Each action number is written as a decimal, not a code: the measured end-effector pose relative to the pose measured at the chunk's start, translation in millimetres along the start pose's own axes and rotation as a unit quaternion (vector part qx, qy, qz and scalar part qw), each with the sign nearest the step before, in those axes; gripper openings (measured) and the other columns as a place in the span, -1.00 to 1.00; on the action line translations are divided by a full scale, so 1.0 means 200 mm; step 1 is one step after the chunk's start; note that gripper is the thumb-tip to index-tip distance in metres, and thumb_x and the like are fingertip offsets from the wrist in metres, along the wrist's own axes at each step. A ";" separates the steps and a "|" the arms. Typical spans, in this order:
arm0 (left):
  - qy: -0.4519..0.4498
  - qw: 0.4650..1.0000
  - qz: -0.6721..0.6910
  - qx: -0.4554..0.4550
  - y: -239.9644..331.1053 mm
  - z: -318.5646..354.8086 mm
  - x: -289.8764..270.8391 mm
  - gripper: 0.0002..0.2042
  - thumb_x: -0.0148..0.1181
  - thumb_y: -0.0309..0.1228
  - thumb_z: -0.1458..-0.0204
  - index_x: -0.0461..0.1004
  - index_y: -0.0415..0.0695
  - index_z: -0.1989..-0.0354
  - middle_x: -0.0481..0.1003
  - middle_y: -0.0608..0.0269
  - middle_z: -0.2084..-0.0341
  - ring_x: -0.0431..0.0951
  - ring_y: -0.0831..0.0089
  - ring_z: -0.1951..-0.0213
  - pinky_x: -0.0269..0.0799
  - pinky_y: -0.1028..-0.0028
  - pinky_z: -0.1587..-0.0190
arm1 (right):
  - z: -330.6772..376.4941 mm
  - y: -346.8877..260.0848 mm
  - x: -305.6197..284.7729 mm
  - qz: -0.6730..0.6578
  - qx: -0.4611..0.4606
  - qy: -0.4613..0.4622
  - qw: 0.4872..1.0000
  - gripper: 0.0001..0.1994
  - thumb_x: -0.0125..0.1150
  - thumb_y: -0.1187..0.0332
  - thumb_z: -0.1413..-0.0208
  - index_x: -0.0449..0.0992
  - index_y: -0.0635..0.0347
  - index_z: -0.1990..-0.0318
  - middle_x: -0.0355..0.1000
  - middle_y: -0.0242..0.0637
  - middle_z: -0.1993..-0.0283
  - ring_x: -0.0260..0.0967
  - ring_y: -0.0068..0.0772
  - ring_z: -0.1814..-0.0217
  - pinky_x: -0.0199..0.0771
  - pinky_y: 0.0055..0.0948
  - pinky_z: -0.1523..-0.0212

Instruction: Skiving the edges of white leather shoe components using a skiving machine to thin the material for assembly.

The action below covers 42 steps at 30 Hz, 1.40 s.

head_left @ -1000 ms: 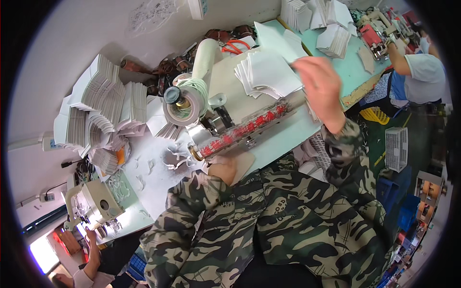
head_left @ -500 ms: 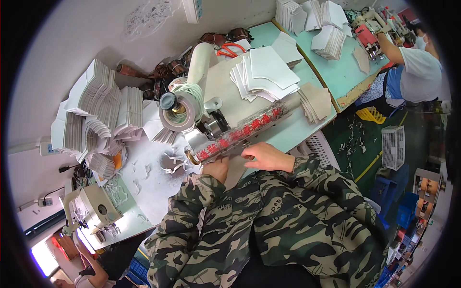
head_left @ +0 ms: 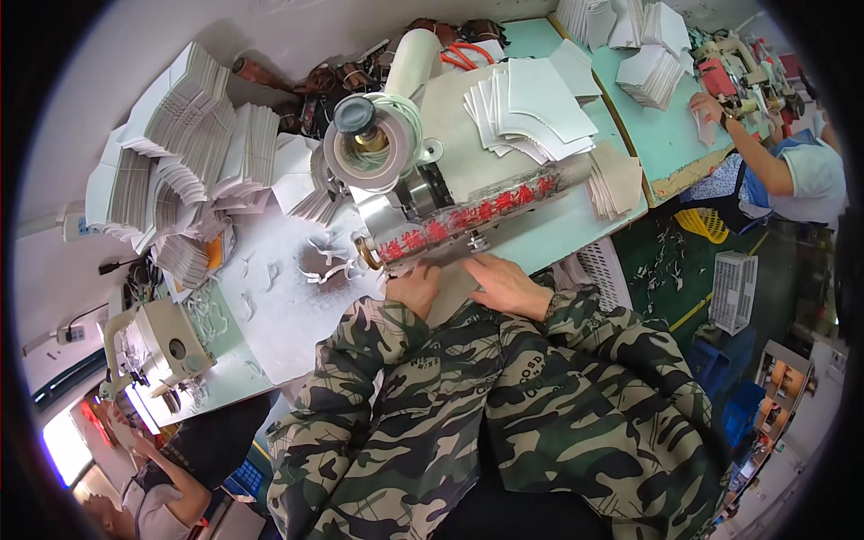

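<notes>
A flat greyish-beige panel (head_left: 455,286) lies in front of me, partly under the cylindrical arm of a sewing-type machine (head_left: 409,202) with red marks along it. My left hand (head_left: 414,288) is closed on the panel's left side, close to the machine's metal end; its fingertips are partly hidden. At the panel's right edge, my right hand (head_left: 509,286) grips with fingers bent and thumb below. White curled trimmings (head_left: 326,263) lie left of the machine end. Behind the arm, a fanned stack of white panels (head_left: 531,112) rests on the machine bed.
Tall bundles of white panels (head_left: 175,135) stand at the left, beside another machine (head_left: 162,351). Beige panels (head_left: 615,184) lie at the arm's right end. Orange-handled scissors (head_left: 468,56) lie behind. A white crate (head_left: 603,274) stands below the table edge. Co-workers sit at far right and lower left.
The view has shifted, so the table appears higher and farther right. My right hand's fingers have come onto the panel's edge. The right co-worker's hand now reaches to a pale piece.
</notes>
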State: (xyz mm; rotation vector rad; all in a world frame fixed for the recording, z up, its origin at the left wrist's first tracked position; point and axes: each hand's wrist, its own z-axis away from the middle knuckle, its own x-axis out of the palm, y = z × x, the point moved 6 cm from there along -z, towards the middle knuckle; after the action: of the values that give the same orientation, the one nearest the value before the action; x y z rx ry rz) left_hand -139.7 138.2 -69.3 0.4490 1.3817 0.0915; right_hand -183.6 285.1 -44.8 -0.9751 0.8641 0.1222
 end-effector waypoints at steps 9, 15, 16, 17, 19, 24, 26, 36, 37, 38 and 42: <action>-0.206 0.958 0.201 -0.002 -0.20 -0.16 -0.69 -0.78 0.12 -0.31 -0.02 0.52 -0.22 0.28 0.50 0.03 0.57 0.53 0.11 0.47 0.41 0.25 0.34 | -0.15 -0.24 -0.34 -0.256 0.038 0.067 0.964 -0.81 0.19 0.29 -0.04 0.53 0.24 0.34 0.47 -0.07 0.45 0.47 -0.01 0.33 0.41 -0.08 0.27; -0.231 0.946 0.225 -0.019 -0.44 -0.38 -0.81 -0.76 0.15 -0.31 0.03 0.56 -0.26 0.38 0.52 0.02 0.58 0.52 0.22 0.51 0.40 0.30 0.36 | -0.33 -0.27 -0.62 -0.064 -0.039 0.091 0.993 -0.78 0.24 0.30 0.02 0.53 0.25 0.27 0.53 -0.16 0.43 0.51 -0.15 0.40 0.47 -0.32 0.34; -0.232 0.947 0.223 -0.016 -0.44 -0.40 -0.81 -0.76 0.15 -0.31 0.03 0.56 -0.26 0.38 0.52 0.02 0.58 0.52 0.22 0.51 0.40 0.30 0.36 | -0.34 -0.24 -0.67 -0.087 -0.004 0.063 0.994 -0.76 0.26 0.31 0.05 0.53 0.24 0.25 0.54 -0.15 0.38 0.51 -0.13 0.35 0.47 -0.30 0.30; -0.240 0.944 0.227 -0.016 -0.44 -0.40 -0.80 -0.77 0.16 -0.31 0.03 0.56 -0.26 0.39 0.51 0.04 0.60 0.51 0.25 0.52 0.40 0.30 0.37 | -0.35 -0.21 -0.70 -0.087 -0.002 0.066 0.994 -0.76 0.26 0.31 0.05 0.53 0.24 0.25 0.54 -0.15 0.38 0.51 -0.13 0.35 0.47 -0.30 0.30; -0.245 0.942 0.230 -0.020 -0.47 -0.39 -0.78 -0.77 0.16 -0.31 0.02 0.55 -0.26 0.40 0.50 0.07 0.62 0.50 0.28 0.54 0.39 0.30 0.37 | -0.38 -0.21 -0.75 -0.059 -0.040 0.068 0.995 -0.73 0.27 0.32 0.08 0.52 0.25 0.21 0.54 -0.14 0.34 0.51 -0.12 0.31 0.47 -0.29 0.27; -0.251 0.938 0.239 -0.021 -0.46 -0.42 -0.74 -0.77 0.17 -0.30 0.01 0.56 -0.22 0.32 0.53 0.06 0.50 0.53 0.29 0.40 0.40 0.31 0.27 | -0.44 -0.20 -0.79 -0.033 -0.039 0.032 0.998 -0.66 0.27 0.27 0.12 0.52 0.26 0.18 0.54 -0.12 0.31 0.50 -0.08 0.27 0.47 -0.26 0.21; -0.149 0.949 0.276 0.010 -0.40 -0.45 -0.72 -0.75 0.17 -0.29 0.00 0.55 -0.23 0.25 0.54 0.02 0.42 0.53 0.23 0.32 0.40 0.30 0.20 | -0.49 -0.24 -0.79 0.013 -0.077 0.012 0.997 -0.67 0.26 0.27 0.19 0.55 0.23 0.22 0.54 -0.12 0.35 0.50 -0.04 0.26 0.46 -0.20 0.24; -0.231 0.795 0.534 -0.172 -0.17 -0.15 -0.67 -0.63 -0.09 -0.21 -0.24 0.39 -0.24 -0.04 0.54 0.10 0.41 0.47 0.40 0.71 0.28 0.55 0.74 | -0.38 -0.13 -0.86 -0.193 -0.043 0.041 0.979 -0.76 0.29 0.31 0.11 0.56 0.30 0.33 0.50 -0.18 0.45 0.40 -0.40 0.42 0.42 -0.47 0.30; -0.236 0.753 0.589 -0.177 -0.14 -0.12 -0.65 -0.62 -0.13 -0.18 -0.27 0.40 -0.24 -0.02 0.52 0.15 0.48 0.43 0.49 0.77 0.17 0.62 0.82 | -0.35 -0.10 -0.78 -0.321 -0.015 0.074 0.944 -0.79 0.32 0.34 0.08 0.56 0.30 0.35 0.50 -0.24 0.47 0.37 -0.51 0.44 0.41 -0.51 0.33; -0.276 0.735 0.588 -0.194 -0.14 -0.11 -0.62 -0.68 -0.09 -0.23 -0.24 0.43 -0.21 0.05 0.46 0.26 0.58 0.35 0.53 0.81 0.15 0.60 0.81 | -0.32 -0.09 -0.70 -0.321 -0.015 0.072 0.944 -0.79 0.32 0.34 0.08 0.56 0.30 0.35 0.50 -0.24 0.47 0.37 -0.51 0.44 0.41 -0.51 0.33; -0.151 0.842 0.496 -0.147 -0.38 -0.13 -0.58 -0.71 -0.05 -0.25 -0.22 0.48 -0.24 0.33 0.41 0.37 0.65 0.30 0.57 0.75 0.18 0.57 0.69 | -0.28 -0.16 -0.45 -0.233 0.058 0.057 0.969 -0.83 0.35 0.38 0.03 0.56 0.32 0.35 0.50 -0.34 0.48 0.39 -0.64 0.46 0.42 -0.54 0.42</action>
State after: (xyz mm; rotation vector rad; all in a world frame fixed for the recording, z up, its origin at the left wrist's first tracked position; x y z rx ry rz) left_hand -202.5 37.9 7.0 0.8406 0.6842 1.0280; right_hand -262.3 247.7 23.9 -1.0570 0.7165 -0.3867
